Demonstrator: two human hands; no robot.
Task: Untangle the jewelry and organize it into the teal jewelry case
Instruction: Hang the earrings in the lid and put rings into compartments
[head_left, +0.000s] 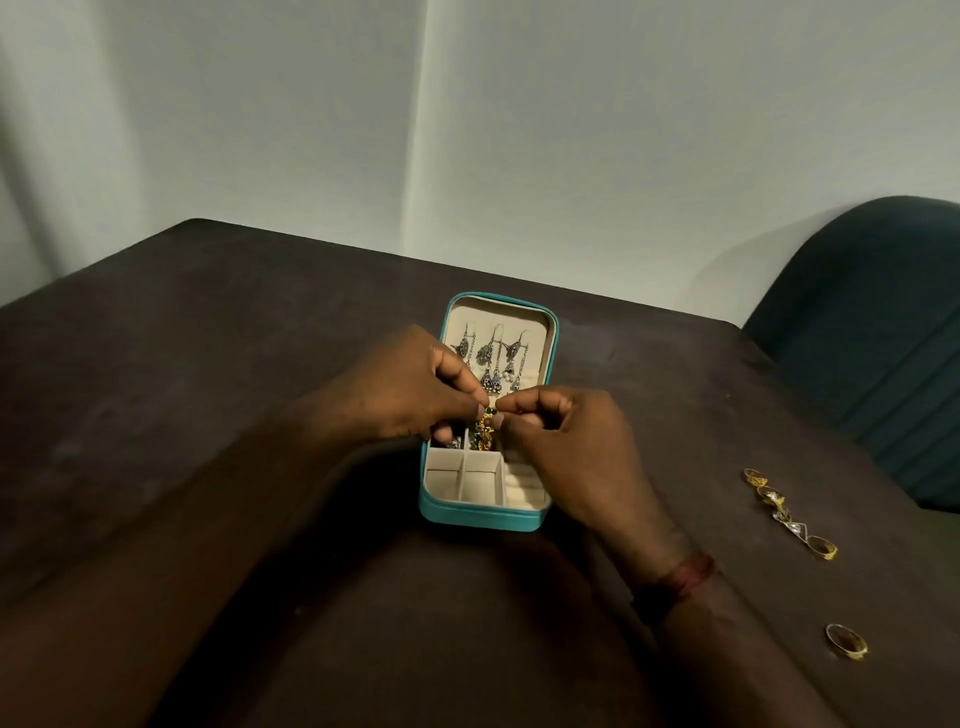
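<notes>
The teal jewelry case (483, 519) lies open in the middle of the dark table, its cream lid flat at the far side. Several silver dangling earrings (493, 358) hang in the lid. Over the case's hinge, my left hand (410, 387) and my right hand (566, 441) meet fingertip to fingertip. Both pinch a small gold and green earring (487, 423) that hangs down between them above the top compartments. The near compartments (465, 478) show only cream lining. My hands hide the middle of the case.
A row of several gold rings (784, 512) lies on the table to the right, and a single gold ring (847, 642) sits nearer me. A teal chair back (872, 312) stands past the table's right edge. The wall is close behind.
</notes>
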